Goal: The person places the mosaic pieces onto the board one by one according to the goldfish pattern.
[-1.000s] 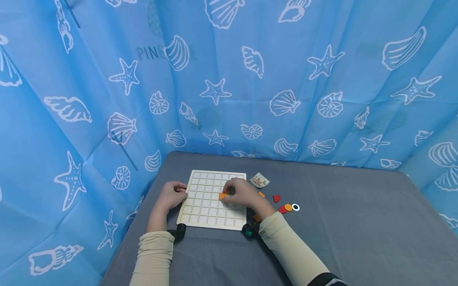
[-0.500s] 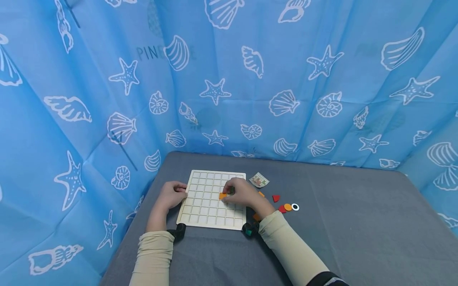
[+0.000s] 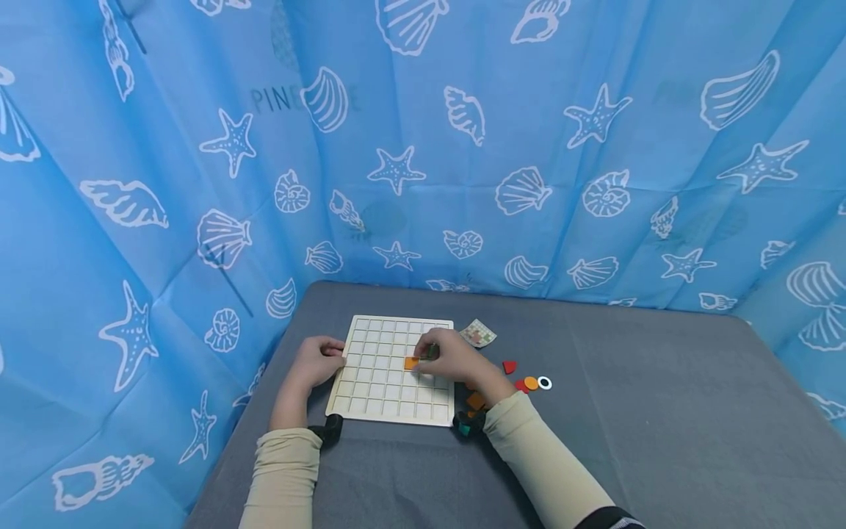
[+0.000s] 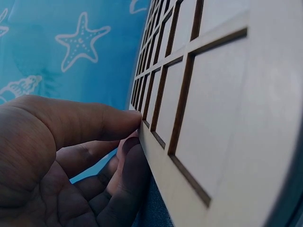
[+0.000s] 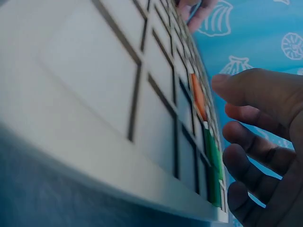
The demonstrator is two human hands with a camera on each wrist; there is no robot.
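Observation:
A pale wooden grid board lies on the table between the hands. My left hand pinches its left edge; in the left wrist view the thumb meets the frame's edge with curled fingers beside it. An orange square tile sits in a cell near the board's middle. Over the board's right half is my right hand, its fingers loosely bent beside the tile. The right wrist view shows a gap between that thumb and the orange tile. Green pieces lie in cells next to it.
A small card with a coloured pattern lies beyond the board's right corner. Right of the board are loose pieces: a red one, an orange disc, a white ring and orange tiles. A blue curtain hangs behind the table.
My right hand has shifted slightly right, its fingers coming away from the orange tile, which stays in its cell. More orange pieces show beside the right wrist. The left hand keeps its place.

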